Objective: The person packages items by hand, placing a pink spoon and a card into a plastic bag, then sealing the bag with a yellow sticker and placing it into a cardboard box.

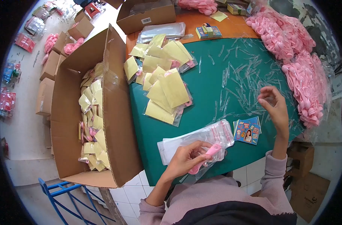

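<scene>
My left hand (189, 159) is closed around a pink spoon-shaped plastic piece (213, 150), with clear film about its lower end. Under this hand lies a stack of clear plastic bags (171, 147), with pink print at the right end. My right hand (273, 105) is raised over the right part of the green table, thumb and fingertips curled together; I cannot tell what, if anything, is between them. Many thin clear plastic strips (238, 88) lie scattered beside it. Below it and to the left sits a small pile of blue printed cards (247, 131).
Bagged pink pieces with yellow cards (165, 92) are heaped on the green table (204, 112). To the left, a large cardboard box (120, 108) contains more of them. Large clear bags of pink pieces (306, 86) line the right edge. A blue metal frame (71, 191) stands at lower left.
</scene>
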Demonstrator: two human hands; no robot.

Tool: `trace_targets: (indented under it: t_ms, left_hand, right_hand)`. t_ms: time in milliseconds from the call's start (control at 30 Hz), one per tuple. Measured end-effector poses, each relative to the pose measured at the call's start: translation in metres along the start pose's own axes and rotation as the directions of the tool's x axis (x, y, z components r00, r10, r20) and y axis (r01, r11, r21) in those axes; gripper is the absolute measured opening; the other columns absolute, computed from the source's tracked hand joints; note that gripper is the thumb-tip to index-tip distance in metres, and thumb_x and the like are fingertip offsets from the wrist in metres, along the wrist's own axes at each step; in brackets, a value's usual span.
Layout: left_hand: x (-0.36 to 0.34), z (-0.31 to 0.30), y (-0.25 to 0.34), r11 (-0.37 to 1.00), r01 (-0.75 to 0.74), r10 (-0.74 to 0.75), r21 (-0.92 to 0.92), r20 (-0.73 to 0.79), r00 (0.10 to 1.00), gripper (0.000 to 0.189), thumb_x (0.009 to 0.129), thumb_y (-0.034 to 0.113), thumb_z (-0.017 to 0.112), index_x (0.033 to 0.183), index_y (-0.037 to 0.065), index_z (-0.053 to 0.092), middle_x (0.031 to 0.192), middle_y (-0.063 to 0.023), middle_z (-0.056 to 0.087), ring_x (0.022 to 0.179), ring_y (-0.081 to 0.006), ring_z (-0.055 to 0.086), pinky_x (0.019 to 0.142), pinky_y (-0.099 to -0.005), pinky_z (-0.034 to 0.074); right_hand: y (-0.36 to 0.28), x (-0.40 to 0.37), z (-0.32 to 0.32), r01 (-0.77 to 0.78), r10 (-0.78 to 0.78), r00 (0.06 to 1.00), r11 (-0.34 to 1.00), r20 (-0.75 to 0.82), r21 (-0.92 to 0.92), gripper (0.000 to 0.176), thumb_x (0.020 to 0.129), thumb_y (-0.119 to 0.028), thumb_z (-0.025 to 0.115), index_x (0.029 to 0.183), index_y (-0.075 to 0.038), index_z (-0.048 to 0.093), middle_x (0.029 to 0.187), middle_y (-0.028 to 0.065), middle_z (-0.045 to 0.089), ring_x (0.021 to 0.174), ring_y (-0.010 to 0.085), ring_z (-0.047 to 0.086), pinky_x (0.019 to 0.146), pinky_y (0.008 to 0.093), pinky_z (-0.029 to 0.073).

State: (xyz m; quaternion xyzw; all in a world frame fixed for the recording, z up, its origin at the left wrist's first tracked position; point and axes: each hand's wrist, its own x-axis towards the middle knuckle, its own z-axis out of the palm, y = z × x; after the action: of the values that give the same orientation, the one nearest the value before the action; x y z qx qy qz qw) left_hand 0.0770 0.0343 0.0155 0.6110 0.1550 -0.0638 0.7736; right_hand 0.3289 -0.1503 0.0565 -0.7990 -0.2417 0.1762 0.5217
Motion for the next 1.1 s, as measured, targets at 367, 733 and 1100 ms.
trace_targets:
  t_ms: [367,733,1100]
  left_hand:
    - [-0.017,-0.008,0.023,0.97,-0.162,0.152,-0.179,-0.067,0.986,0.022,0.088,0.015,0.053,0.099,-0.001,0.064,0.092,-0.0132,0.065,0.084,-0.0197,0.063,0.082,-0.0327,0.048]
    - [-0.043,-0.034,0.055,0.648,-0.76,0.749,0.042,-0.217,0.626,0.039,0.086,0.037,0.053,0.089,0.0,0.066,0.083,-0.0247,0.064,0.084,-0.0339,0.065,0.086,-0.0512,0.044]
    - [-0.028,-0.02,0.041,0.934,-0.352,0.312,-0.067,-0.33,0.891,0.022,0.088,0.013,0.055,0.099,-0.005,0.061,0.091,-0.0105,0.064,0.071,-0.0092,0.057,0.064,-0.0218,0.048]
  right_hand:
    - [-0.019,-0.002,-0.049,0.064,-0.364,0.919,0.512,-0.149,-0.856,0.035,0.072,-0.014,0.068,0.104,-0.004,0.058,0.12,0.0193,0.049,0.116,0.0312,0.043,0.095,0.04,0.034]
    - [0.011,-0.061,-0.005,0.33,-0.167,0.939,0.675,0.299,-0.66,0.039,0.061,-0.016,0.074,0.092,-0.003,0.055,0.084,0.0107,0.052,0.086,0.0278,0.05,0.076,0.0345,0.039]
    - [-0.016,-0.056,-0.012,0.166,-0.135,0.986,0.86,0.098,-0.483,0.019,0.075,0.001,0.059,0.092,0.001,0.049,0.078,0.0159,0.055,0.068,0.0233,0.059,0.057,0.0297,0.044]
